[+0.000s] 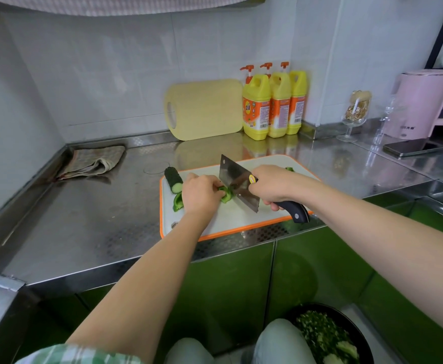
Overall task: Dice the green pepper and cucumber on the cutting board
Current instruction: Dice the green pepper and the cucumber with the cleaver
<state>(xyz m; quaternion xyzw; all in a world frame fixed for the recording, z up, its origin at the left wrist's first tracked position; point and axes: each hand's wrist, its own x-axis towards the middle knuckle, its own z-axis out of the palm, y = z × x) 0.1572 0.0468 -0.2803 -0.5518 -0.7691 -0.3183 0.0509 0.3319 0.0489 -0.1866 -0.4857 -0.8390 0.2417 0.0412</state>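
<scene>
Counter, board: L hand on pepper, R hand on cleaver.

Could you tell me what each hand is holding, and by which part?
The right hand grips the cleaver by its dark handle; the left hand holds a green pepper piece down from above.

Bright, even, diffuse light. Steel table glossy: mirrors the yellow bottles, pale glare toward the right. Shadows faint, soft-edged. Strong wide-angle bending at frame edges; pink kettle smeared, soft. Centre fairly sharp.
</scene>
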